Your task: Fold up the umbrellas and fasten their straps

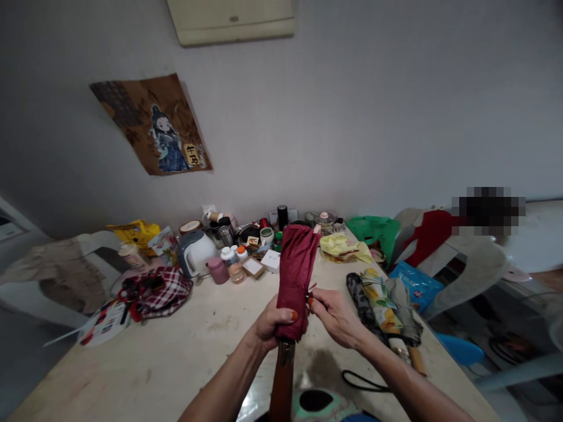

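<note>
A folded dark red umbrella (297, 264) stands nearly upright in front of me, its canopy gathered in pleats. Its brown handle (282, 375) points down toward me. My left hand (275, 322) is wrapped round the lower canopy, thumb across the front. At the canopy's right side, my right hand (334, 313) pinches the umbrella's thin closing strap (310, 288) between thumb and fingers; most of the strap is hidden. Several more folded umbrellas lie to the right, among them a yellow patterned one (382, 302) and a grey one (403, 310).
Bottles, boxes and a white kettle (200, 253) crowd the table's back. A checkered cloth bag (169, 292) and a round fan (105, 322) lie left. A yellow plastic bag (345, 249) is behind the umbrellas. A person in red (433, 234) sits right. A black cord loop (365, 382) lies near my right forearm.
</note>
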Tool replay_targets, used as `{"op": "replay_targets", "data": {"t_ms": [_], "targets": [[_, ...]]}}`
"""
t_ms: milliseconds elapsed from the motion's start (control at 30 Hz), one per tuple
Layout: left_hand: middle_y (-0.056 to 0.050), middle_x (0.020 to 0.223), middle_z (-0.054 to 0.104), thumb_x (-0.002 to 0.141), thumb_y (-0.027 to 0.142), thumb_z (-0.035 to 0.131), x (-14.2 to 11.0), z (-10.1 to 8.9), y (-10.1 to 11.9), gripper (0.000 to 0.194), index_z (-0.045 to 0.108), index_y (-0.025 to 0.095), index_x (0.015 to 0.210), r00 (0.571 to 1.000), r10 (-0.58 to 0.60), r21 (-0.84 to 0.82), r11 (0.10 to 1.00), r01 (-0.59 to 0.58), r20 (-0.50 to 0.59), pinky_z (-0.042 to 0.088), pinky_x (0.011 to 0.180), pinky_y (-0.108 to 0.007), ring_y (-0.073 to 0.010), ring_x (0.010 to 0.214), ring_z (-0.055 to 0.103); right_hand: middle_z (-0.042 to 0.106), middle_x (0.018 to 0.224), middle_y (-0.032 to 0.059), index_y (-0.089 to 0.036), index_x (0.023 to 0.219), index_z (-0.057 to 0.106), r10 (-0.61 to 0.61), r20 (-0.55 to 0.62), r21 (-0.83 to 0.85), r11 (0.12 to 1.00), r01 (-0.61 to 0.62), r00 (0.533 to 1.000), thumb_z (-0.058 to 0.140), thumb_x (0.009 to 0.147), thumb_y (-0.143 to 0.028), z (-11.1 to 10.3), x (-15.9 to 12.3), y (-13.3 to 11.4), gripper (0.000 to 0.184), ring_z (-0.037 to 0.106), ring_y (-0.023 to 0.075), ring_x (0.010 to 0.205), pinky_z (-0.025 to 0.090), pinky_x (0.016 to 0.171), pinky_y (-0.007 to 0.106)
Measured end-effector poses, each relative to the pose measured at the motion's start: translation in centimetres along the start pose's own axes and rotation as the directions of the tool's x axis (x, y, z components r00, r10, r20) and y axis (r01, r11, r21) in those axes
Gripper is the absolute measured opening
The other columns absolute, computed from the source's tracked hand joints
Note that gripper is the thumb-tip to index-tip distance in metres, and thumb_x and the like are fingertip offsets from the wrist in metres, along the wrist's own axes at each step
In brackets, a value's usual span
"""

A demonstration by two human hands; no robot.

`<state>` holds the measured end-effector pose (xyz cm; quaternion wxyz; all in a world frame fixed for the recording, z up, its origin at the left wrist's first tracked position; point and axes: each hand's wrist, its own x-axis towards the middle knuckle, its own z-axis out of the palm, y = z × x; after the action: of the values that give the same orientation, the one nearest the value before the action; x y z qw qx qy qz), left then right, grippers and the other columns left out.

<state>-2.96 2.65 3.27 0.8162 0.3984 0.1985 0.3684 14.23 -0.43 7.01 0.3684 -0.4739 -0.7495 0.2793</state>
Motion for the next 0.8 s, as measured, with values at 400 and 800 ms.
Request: {"op": "replay_targets", "data": {"t_ms": [400, 800], "targets": [[-0.007, 0.073, 0.063, 0.054, 0.026, 0.075, 0.0, 0.3, -0.4, 0.050, 0.065, 0.006, 0.100, 0.998, -0.039, 0.022, 0.999, 0.038, 0.057, 0.047, 0.053, -0.024, -0.0131, 0.056, 0.057, 0.040, 0.060, -0.0023, -0.019, 0.064, 0.035, -0.010, 0.138, -0.023, 1.000, 0.013, 0.990, 0.033, 0.088, -0.024, -1.3, 0.1, -0.4, 0.025, 0.036, 0.0113, 0.058, 0.027, 0.059, 0.025], [-0.001, 0.062, 0.057, 0.054, 0.024, 0.070, 1.6, -0.6, -0.3, 0.029, 0.061, 0.010, 0.078, 0.977, -0.032, 0.255, 0.963, 0.087, -0.210, 0.039, 0.049, -0.021, -0.0089, 0.052, 0.049, 0.060, 0.079, 0.0070, -0.015, 0.085, 0.053, 0.253, 0.054, -0.318, 0.921, -0.224, 0.966, 0.036, 0.092, -0.017, 2.3, 0.6, 2.3, 0.019, 0.050, 0.0150, 0.070, 0.030, 0.067, 0.026]]}}
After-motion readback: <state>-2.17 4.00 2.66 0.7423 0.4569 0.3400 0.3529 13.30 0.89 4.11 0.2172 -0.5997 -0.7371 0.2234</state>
